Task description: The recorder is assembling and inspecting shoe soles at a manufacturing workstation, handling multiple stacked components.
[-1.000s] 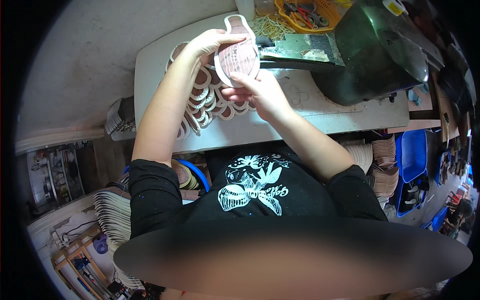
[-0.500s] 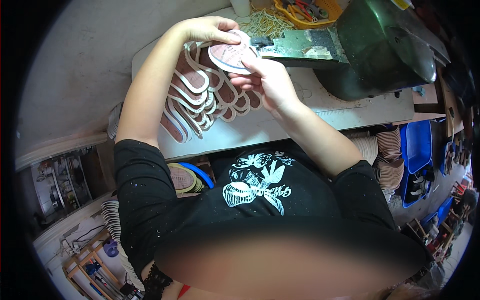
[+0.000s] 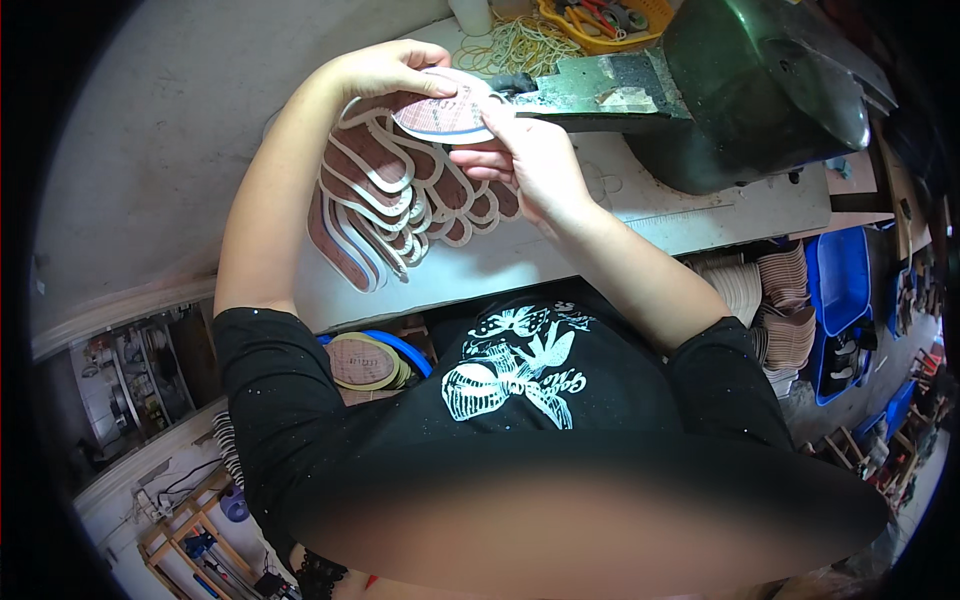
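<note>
Both hands grip one flat brown shoe insole with a pale rim: left hand pinching its far edge, right hand its near edge, above the fanned insoles on the table. A loosened pinch could drop it, scattering the fan.

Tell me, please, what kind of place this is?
Probably a small shoe workshop: both hands hold an insole at a green machine, more insoles fan over the workbench, and soles are stacked beside it.
</note>
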`<control>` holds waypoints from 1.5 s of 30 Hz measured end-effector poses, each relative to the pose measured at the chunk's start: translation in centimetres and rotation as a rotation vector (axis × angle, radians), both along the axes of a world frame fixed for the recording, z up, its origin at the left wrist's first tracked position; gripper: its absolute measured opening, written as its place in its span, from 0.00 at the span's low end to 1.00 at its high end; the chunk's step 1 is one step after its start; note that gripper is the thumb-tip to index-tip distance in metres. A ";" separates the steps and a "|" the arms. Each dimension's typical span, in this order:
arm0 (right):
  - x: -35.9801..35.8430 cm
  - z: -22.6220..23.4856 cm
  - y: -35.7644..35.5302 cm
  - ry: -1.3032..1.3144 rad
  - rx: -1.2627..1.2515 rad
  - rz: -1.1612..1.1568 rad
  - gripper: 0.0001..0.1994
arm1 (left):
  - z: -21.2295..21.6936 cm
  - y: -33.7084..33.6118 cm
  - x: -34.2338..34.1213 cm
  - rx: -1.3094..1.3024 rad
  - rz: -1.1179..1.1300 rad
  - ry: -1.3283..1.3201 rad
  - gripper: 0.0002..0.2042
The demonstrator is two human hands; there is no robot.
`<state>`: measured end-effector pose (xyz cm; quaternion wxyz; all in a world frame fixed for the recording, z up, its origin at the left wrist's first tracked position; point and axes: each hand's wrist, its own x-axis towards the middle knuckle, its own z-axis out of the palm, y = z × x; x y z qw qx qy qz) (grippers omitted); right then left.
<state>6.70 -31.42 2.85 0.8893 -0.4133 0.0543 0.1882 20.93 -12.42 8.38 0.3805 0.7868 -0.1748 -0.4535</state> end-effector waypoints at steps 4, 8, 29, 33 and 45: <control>-0.3 0.2 0.2 -0.029 0.010 -0.035 0.20 | 0.0 0.3 -0.4 0.054 -0.003 -0.023 0.14; 0.1 0.1 -0.3 -0.038 -0.011 -0.007 0.19 | -0.1 0.6 -1.0 0.058 -0.005 -0.068 0.14; 0.1 0.1 -0.7 -0.029 -0.073 -0.011 0.16 | 0.0 0.4 -7.1 0.135 0.239 0.044 0.15; 0.3 0.3 -0.9 0.001 -0.098 0.012 0.17 | 0.7 -0.9 -8.9 0.153 0.301 -0.016 0.19; 0.7 -0.5 -2.5 -0.112 -0.291 0.242 0.14 | 0.7 -2.8 -11.4 0.025 0.617 0.048 0.24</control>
